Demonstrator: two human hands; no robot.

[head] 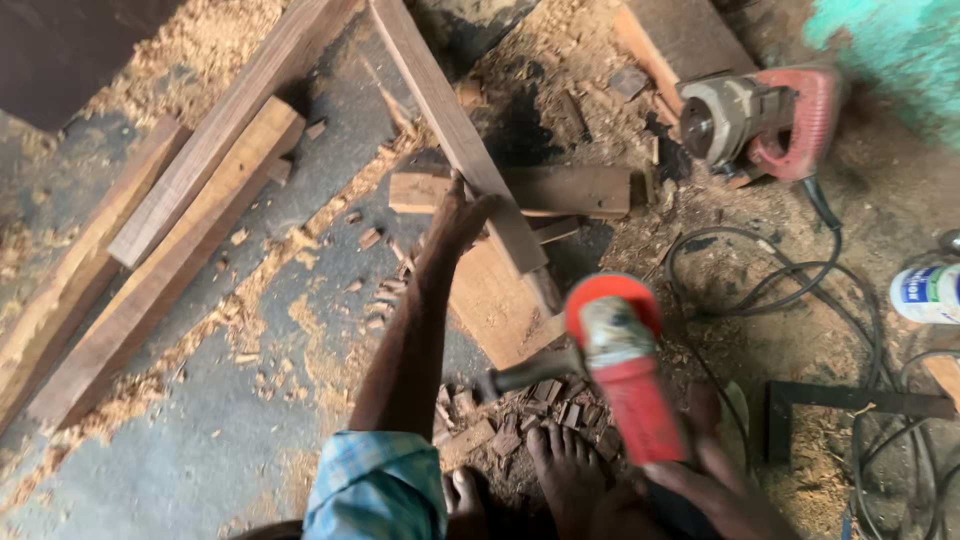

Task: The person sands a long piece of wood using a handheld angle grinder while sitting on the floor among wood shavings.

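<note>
Red-bodied angle grinder [625,365] sits clenched in the right hand [700,480] above wood chips; left hand [455,215] closes on the long brown wooden plank [455,130], steadying it. Next needs careful disc alignment.

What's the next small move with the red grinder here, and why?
Probably bring the red angle grinder, held in the right hand, up toward the long plank that the left hand steadies. The disc end hangs short of the wood, above the offcuts by the bare foot.
</note>
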